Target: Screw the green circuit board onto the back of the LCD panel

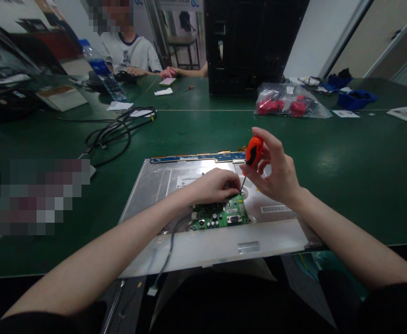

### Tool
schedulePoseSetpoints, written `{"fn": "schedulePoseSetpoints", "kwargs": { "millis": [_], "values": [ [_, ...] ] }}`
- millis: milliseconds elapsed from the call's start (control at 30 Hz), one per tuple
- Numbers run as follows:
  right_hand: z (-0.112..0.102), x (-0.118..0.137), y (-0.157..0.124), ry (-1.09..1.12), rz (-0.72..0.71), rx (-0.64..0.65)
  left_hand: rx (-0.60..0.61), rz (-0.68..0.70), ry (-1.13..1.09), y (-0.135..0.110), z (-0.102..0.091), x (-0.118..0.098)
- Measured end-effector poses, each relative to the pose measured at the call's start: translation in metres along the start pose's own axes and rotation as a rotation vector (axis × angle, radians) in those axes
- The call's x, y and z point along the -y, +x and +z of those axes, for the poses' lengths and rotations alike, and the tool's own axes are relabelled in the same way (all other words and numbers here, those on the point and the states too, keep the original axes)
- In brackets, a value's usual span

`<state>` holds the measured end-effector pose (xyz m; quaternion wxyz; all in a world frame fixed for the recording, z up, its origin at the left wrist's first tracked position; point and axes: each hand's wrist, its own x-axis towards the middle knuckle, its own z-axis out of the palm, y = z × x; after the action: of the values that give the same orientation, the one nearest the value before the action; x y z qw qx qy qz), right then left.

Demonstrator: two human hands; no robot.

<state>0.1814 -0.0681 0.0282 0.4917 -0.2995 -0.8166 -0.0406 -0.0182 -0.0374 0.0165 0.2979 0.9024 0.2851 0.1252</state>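
Observation:
My right hand (274, 169) grips an orange and black screwdriver (254, 150). The tool leans, its tip down at the upper right corner of a green circuit board (220, 215). Over the board's far edge my left hand (221, 185) is closed, fingertips close to the screwdriver tip; what they pinch, if anything, is hidden. Beneath the board lies a silver display panel (151, 185) with a narrow blue circuit strip (189, 158) along its far edge. A grey cable (171, 248) runs from the board's left side past the panel's near edge, ending in a white connector (152, 291).
The panel rests on a green table (328, 157). Coiled black cables (114, 127) and a water bottle (104, 72) are at the left. A large black case (250, 46) and a plastic bag with red items (287, 102) stand beyond. A person (130, 53) sits across the table.

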Motion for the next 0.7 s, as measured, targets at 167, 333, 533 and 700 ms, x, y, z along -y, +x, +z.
{"fn": "schedulePoseSetpoints", "kwargs": {
  "millis": [167, 333, 533, 700],
  "values": [
    [-0.0003, 0.0013, -0.0006, -0.025, 0.008, -0.002, 0.009, 0.006, -0.004, 0.0001, 0.0001, 0.0011],
    [-0.0016, 0.0034, -0.0007, -0.030, -0.001, -0.024, 0.010, 0.006, -0.020, -0.0003, -0.0005, 0.0008],
    [0.0012, 0.0025, -0.0013, 0.059, 0.007, -0.039, 0.008, 0.008, -0.043, -0.0003, -0.0004, 0.0015],
    [0.0020, 0.0007, -0.0020, 0.067, -0.008, -0.041, 0.020, -0.003, -0.045, -0.0004, -0.0006, 0.0012]
  ]
}}
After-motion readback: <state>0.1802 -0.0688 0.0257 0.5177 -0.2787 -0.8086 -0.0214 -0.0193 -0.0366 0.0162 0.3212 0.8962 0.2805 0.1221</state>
